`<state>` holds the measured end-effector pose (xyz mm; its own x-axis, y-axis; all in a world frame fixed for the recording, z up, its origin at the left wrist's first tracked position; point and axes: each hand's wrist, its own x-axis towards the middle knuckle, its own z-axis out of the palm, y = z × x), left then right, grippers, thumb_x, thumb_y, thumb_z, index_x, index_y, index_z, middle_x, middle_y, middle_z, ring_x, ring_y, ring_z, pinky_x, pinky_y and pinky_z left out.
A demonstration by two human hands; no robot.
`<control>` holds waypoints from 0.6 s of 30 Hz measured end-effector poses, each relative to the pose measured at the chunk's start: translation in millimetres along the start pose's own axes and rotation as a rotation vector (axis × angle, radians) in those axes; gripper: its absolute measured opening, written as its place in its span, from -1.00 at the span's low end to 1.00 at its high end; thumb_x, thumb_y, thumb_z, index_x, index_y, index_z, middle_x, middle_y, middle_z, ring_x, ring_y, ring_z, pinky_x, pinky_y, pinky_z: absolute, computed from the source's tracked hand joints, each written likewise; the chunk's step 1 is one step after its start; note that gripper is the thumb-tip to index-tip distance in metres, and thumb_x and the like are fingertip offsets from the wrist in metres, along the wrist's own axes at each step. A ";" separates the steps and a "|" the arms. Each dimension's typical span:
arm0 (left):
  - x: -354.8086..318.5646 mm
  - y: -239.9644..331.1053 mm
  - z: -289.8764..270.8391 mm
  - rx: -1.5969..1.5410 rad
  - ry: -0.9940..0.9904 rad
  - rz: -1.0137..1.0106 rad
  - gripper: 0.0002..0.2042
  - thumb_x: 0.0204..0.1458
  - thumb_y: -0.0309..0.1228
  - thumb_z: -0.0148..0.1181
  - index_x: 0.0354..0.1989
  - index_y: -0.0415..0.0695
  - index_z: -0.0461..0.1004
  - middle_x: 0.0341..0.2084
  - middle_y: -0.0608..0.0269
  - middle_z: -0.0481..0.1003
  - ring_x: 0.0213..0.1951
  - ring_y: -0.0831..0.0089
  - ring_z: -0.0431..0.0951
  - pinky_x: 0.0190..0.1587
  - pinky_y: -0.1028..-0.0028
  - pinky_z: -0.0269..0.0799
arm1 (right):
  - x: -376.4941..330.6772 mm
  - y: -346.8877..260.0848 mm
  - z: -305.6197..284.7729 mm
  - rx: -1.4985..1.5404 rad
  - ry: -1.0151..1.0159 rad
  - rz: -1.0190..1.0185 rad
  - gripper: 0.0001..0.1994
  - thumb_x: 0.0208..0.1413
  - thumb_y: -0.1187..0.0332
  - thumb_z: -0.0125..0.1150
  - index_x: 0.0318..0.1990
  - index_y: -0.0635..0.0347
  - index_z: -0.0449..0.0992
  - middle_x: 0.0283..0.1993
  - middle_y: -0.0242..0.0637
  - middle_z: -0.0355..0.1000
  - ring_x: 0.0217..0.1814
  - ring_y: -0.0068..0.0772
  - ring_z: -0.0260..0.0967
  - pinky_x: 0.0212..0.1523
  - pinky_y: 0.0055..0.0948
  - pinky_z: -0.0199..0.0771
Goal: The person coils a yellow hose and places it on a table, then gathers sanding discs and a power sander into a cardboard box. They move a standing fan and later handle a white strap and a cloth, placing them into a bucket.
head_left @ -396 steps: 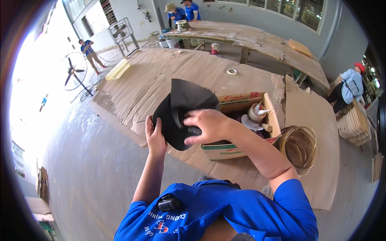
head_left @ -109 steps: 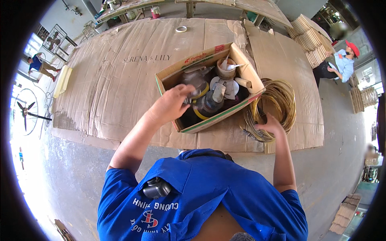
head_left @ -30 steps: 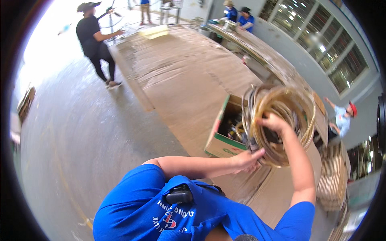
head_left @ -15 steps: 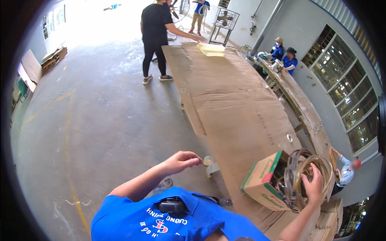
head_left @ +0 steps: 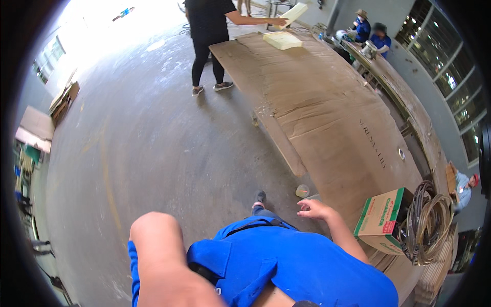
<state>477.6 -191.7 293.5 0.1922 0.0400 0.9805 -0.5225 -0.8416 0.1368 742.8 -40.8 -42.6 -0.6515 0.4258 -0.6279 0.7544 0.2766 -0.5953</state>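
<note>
My left arm is bent up, and my left hand [head_left: 184,294] is close below the view, blurred at the lower edge with its fingers out of sight. In front of my body, by the long table's near left edge, my right hand [head_left: 314,209] hangs with loosely bent fingers apart and nothing in them. A small clear plastic cup [head_left: 302,191] stands just beyond its fingertips, not visibly touched. To the right, a cardboard box [head_left: 378,219] lies on the table, with coiled brown and clear hoses [head_left: 434,220] spilling from its open end.
Brown cardboard covers the long table [head_left: 327,107]; a tape roll [head_left: 401,153] lies near its right edge. At the far end a person in black [head_left: 209,25] handles pale yellow blocks [head_left: 283,40]. Other people work at a bench [head_left: 399,87] along the right wall.
My right hand has left the hoses and come left beside the cup. My left hand has drawn up toward the view. The far person has lifted one pale block off the other.
</note>
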 end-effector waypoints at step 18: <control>-472.0 89.9 -271.5 1.398 0.783 -2.048 -0.55 0.03 -0.26 0.09 0.07 -0.25 0.31 0.02 -0.06 0.35 0.08 0.15 0.34 0.13 0.28 0.20 | 218.9 -354.2 -257.3 0.501 -0.528 -1.501 -0.30 0.14 -0.10 -0.14 0.19 0.41 0.14 0.20 0.02 0.16 0.28 -0.04 0.06 0.22 -0.16 0.07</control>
<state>114.5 -140.0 -118.7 -0.7885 0.5830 -0.1959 0.3598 0.6956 0.6218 353.4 176.2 159.9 -0.7566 -0.2921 0.5850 -0.5550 -0.1862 -0.8107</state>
